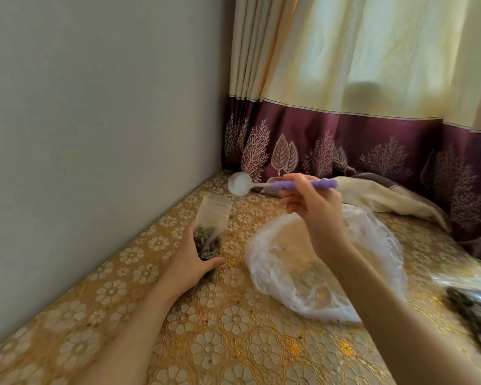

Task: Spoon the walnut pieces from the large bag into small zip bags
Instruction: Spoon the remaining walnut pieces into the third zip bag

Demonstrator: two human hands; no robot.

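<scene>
Head view: left hand (pixel 190 261) grips the lower part of a small zip bag (pixel 212 220), fingers and thumb curled round it. That bag stands upright on the table (pixel 233 329) with its mouth open at the top; dark walnut pieces (pixel 206 243) fill its lower part, just above the left thumb. Right hand (pixel 313 207) is raised and pinches the purple handle of a spoon (pixel 275 185). The spoon's pale bowl points toward the left hand and sits above the zip bag's mouth, apart from it. Whether the bowl holds anything cannot be told. Below the right hand and forearm, the large bag (pixel 325 265) lies open on the table, nearly empty. To the right of the right forearm lies a filled bag (pixel 475 309).
</scene>
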